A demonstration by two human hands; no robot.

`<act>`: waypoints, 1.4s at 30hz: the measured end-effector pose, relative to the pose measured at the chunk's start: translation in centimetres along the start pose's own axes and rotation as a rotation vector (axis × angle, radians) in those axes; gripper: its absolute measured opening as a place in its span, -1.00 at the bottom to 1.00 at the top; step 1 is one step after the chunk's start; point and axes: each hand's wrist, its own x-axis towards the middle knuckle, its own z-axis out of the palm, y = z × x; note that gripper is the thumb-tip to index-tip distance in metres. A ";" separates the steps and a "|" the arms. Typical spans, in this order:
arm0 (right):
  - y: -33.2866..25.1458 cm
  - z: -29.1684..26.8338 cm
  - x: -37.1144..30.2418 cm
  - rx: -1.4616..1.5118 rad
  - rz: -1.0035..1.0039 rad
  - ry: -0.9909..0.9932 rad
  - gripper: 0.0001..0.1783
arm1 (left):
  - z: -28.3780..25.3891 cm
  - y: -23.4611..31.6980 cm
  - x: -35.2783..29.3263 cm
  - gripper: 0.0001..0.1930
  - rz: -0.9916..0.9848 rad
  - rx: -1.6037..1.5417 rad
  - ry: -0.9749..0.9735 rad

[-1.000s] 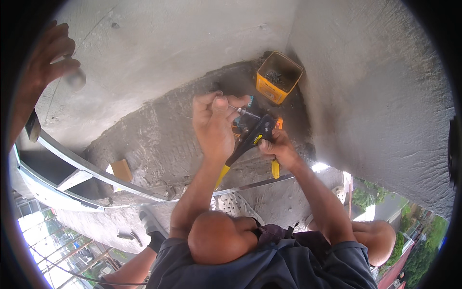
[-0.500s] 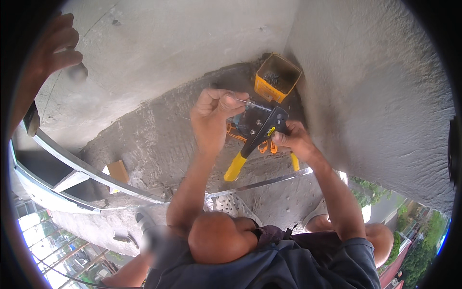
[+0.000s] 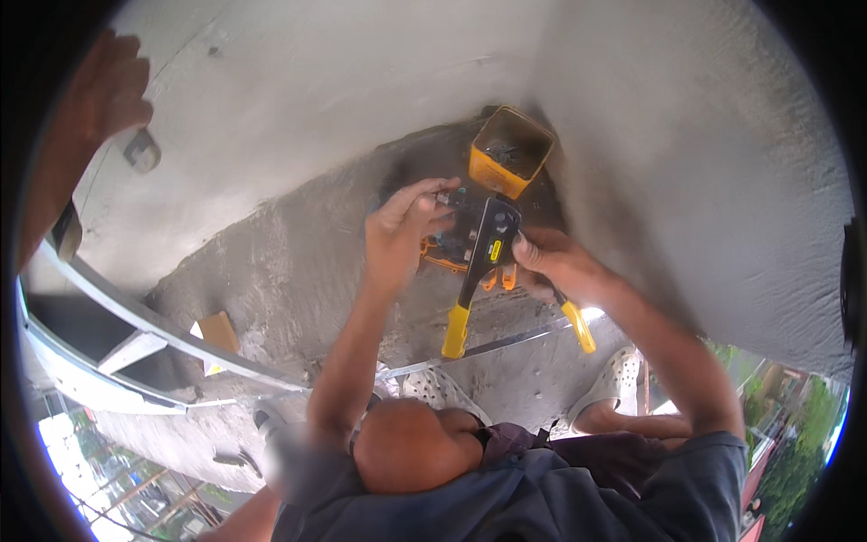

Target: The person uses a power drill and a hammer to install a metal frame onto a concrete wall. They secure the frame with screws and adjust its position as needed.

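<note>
My right hand is closed round a hand riveter with a black body and two long yellow-gripped handles. Its handles point down toward me and stand spread apart. Just left of the riveter's head, my left hand pinches a small dark cylindrical piece. The fingers hide part of that piece, and I cannot tell whether it touches the riveter. Behind and below the riveter, a teal-and-orange object lies on the ground, mostly covered.
An open yellow square container with dark bits inside stands in the wall corner. A thin metal strip crosses before my white clogs. At left are a curved metal frame, a small cardboard box and another person's hand.
The riveter has turned more upright and moved slightly left, its right handle swinging outward into fuller view. A thin pin seen earlier at my left fingertips no longer shows.
</note>
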 end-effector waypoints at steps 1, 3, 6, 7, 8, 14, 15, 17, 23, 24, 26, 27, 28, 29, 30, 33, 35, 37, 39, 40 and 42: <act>-0.5 0.5 -1.2 -0.012 0.022 0.002 -0.08 | 0.7 0.0 -0.6 -0.59 0.015 -0.004 -0.001; -1.4 0.8 -4.2 -0.120 0.155 0.036 -0.09 | 1.7 0.8 -1.9 -0.60 0.071 0.098 -0.039; -1.1 1.2 -10.7 -0.149 -0.193 0.014 -0.19 | 2.5 2.9 -3.7 -0.64 0.358 0.169 -0.365; -1.8 1.2 -13.0 -0.170 -0.263 0.001 -0.23 | 3.4 3.8 -4.1 -0.69 0.448 -0.005 -0.520; -2.8 0.9 -15.4 -0.171 -0.276 -0.040 -0.27 | 4.6 4.3 -4.2 -0.74 0.541 -0.102 -0.664; -4.3 -1.8 -24.6 -0.495 -0.597 -0.029 -0.45 | 13.3 10.4 -5.2 -0.77 1.059 0.021 -1.110; -4.0 -2.4 -25.6 -0.538 -0.640 -0.022 -0.45 | 14.0 10.6 -5.2 -0.74 1.133 0.061 -1.127; -4.8 -2.7 -27.5 -0.572 -0.635 0.014 -0.46 | 15.6 10.8 -5.5 -0.68 1.210 0.091 -1.089; -1.2 -5.7 -32.6 -0.615 -0.568 0.053 -0.44 | 22.7 10.9 -8.2 -0.72 1.218 0.238 -1.215; -0.6 -6.5 -33.5 -0.628 -0.523 0.055 -0.44 | 24.1 10.3 -8.6 -0.72 1.202 0.230 -1.226; 1.5 -8.3 -34.6 -0.635 -0.503 0.088 -0.48 | 26.3 8.2 -8.8 -0.66 1.173 0.220 -1.268; 2.4 -9.5 -34.7 -0.675 -0.515 0.095 -0.48 | 26.9 7.3 -8.7 -0.66 1.181 0.235 -1.286; 3.4 -10.4 -34.7 -0.700 -0.513 0.103 -0.49 | 27.5 5.9 -8.6 -0.66 1.172 0.237 -1.308; 4.3 -11.5 -34.8 -0.676 -0.450 0.079 -0.50 | 28.4 4.5 -8.9 -0.70 1.125 0.200 -1.332; 5.0 -12.5 -35.0 -0.680 -0.361 0.077 -0.50 | 29.3 3.2 -9.0 -0.71 1.102 0.199 -1.349; 7.2 -15.6 -36.9 -0.670 -0.127 0.076 -0.46 | 32.6 -0.7 -9.4 -0.70 1.010 0.155 -1.381; 11.0 -17.6 -39.1 -0.518 -0.149 0.120 -0.45 | 35.4 -4.0 -10.2 -0.69 0.887 0.122 -1.323; 15.3 -19.4 -41.5 -0.355 -0.174 0.173 -0.44 | 38.5 -6.6 -11.2 -0.71 0.737 0.101 -1.300; 19.5 -21.2 -43.8 -0.189 -0.201 0.228 -0.42 | 42.0 -9.2 -12.5 -0.75 0.523 0.051 -1.213; 21.9 -21.9 -44.6 -0.142 -0.195 0.297 -0.40 | 43.7 -10.7 -13.3 -0.77 0.412 0.020 -1.162; 26.1 -23.3 -45.7 -0.046 -0.180 0.417 -0.31 | 47.8 -14.4 -14.9 -0.81 0.143 -0.170 -0.971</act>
